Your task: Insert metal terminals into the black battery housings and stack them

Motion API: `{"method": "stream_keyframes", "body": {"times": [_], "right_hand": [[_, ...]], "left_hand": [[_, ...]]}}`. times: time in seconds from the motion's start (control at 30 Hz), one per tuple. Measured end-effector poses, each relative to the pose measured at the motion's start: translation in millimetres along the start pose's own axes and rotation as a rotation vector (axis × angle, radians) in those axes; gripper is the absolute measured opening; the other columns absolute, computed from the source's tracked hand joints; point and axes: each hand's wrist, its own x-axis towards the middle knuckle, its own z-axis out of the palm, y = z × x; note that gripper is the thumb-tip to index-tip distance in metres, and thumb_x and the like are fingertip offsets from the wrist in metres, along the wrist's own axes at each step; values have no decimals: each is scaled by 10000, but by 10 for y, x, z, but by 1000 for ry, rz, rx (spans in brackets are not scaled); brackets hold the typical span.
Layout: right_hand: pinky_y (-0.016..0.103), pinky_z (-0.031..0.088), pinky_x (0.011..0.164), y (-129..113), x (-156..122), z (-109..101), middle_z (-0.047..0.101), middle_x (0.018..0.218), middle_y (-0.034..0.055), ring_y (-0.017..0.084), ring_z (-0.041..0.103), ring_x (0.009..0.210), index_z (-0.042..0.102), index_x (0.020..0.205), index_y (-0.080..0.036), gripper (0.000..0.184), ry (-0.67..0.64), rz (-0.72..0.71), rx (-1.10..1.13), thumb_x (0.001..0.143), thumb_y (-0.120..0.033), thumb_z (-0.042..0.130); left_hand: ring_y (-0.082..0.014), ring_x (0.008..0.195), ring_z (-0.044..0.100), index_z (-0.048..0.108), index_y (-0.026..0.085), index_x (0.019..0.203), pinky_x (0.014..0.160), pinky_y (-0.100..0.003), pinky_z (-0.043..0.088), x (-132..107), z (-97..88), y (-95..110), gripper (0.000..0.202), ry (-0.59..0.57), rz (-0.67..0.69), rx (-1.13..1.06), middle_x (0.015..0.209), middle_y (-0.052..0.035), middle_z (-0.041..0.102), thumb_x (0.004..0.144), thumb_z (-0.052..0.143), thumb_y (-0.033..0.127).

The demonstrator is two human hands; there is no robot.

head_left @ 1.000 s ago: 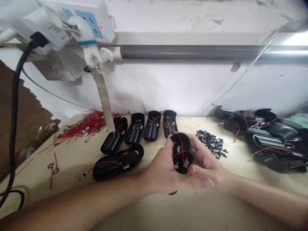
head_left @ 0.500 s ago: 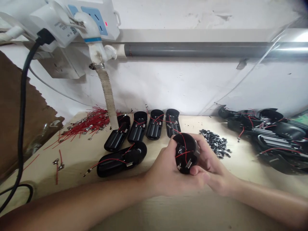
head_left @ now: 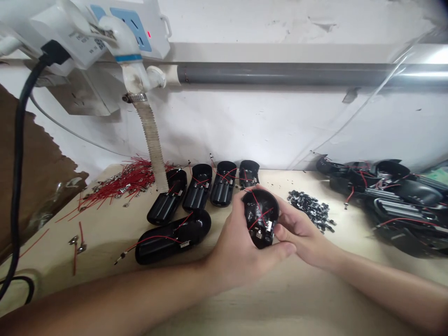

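Both hands hold one black plastic housing (head_left: 259, 210) above the table, its round hollow end facing me. Red wires cross inside it, and small metal contacts sit near its lower edge. My left hand (head_left: 234, 249) is wrapped round the left side, thumb stretched to the right beneath it. On the right side, the fingers and thumb of my right hand (head_left: 304, 235) grip the rim; some fingertips are hidden behind it. Just beyond stand similar black housings (head_left: 198, 189) with red wires, and another housing (head_left: 173, 237) lies sideways nearer my left forearm.
At the back left lies a heap of red wires (head_left: 131, 179) with metal ends. A pile of small metal clips (head_left: 311, 210) is right of my hands. More black housings (head_left: 406, 200) are stacked at far right. A ribbed hose (head_left: 152, 140) hangs down to the table.
The held housing has moved slightly left and tipped so that more of its inside shows. My left thumb has stretched out, and my right thumb has shifted up to the rim.
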Motion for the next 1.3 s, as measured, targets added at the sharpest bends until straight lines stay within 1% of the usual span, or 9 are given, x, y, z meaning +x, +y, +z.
{"method": "stream_keyframes", "body": {"times": [0.07,0.2,0.37,0.5,0.63,0.77,0.9,1.03,1.3], "right_hand": [[333,602,1033,-28,-5,10,753,1340,61,206,720,1213,513,1666,-428,609,50,26,43,1088,-396,702],[336,606,1029,-68,3,30,786,1058,49,225,728,1195,702,1515,-372,476,133,52,169,1042,-356,748],[343,633,875,-19,-21,-15,738,1371,57,191,747,958,675,1521,-386,555,133,68,43,985,-297,790],[356,628,916,-6,-47,-33,735,1309,56,215,740,1063,617,1545,-392,530,135,37,-110,1036,-298,733],[332,628,933,-68,-29,34,677,1391,56,200,719,1119,614,1461,-342,479,181,-18,-243,1007,-213,699],[316,626,747,-111,1,118,702,1152,51,190,710,897,562,1320,-256,480,268,46,-337,868,-165,697],[307,606,621,-104,9,145,682,922,-5,173,693,706,484,1335,-250,535,232,157,-288,821,-190,619],[222,436,410,-93,1,140,537,641,-103,119,523,443,461,1258,-247,467,157,248,-214,801,-194,546],[261,382,479,-179,35,243,485,638,-79,110,462,524,533,1059,-233,315,255,116,-308,754,-154,525]], "left_hand": [[-301,1260,703,393,247,1488,1113,-541,588,3,-11,-13,837,15,9,39,1380,-106,673,806,876,192],[-303,1254,687,420,246,1463,1093,-545,576,15,-20,-59,755,57,35,135,1378,-111,666,827,822,181],[-317,1258,679,435,220,1466,1084,-565,564,9,-16,-68,713,86,20,208,1390,-140,666,862,814,236],[-310,1295,665,456,229,1455,1115,-561,549,-5,-7,-71,691,109,45,262,1416,-130,655,861,808,216],[-308,1327,655,482,264,1449,1127,-552,552,-18,6,-94,702,111,71,292,1450,-103,642,833,803,162],[-325,1311,663,489,264,1462,1113,-571,559,-34,17,-99,750,116,53,348,1455,-109,643,796,800,117],[-299,1279,677,500,318,1473,1101,-533,568,-43,16,-89,815,85,83,368,1441,-62,658,759,802,64],[-279,1295,670,492,380,1492,1108,-508,567,-45,4,-85,837,51,125,357,1452,-18,651,776,818,97],[-272,1355,643,465,399,1521,1153,-503,550,-59,11,-71,827,27,149,352,1491,-13,630,820,789,103]]}}
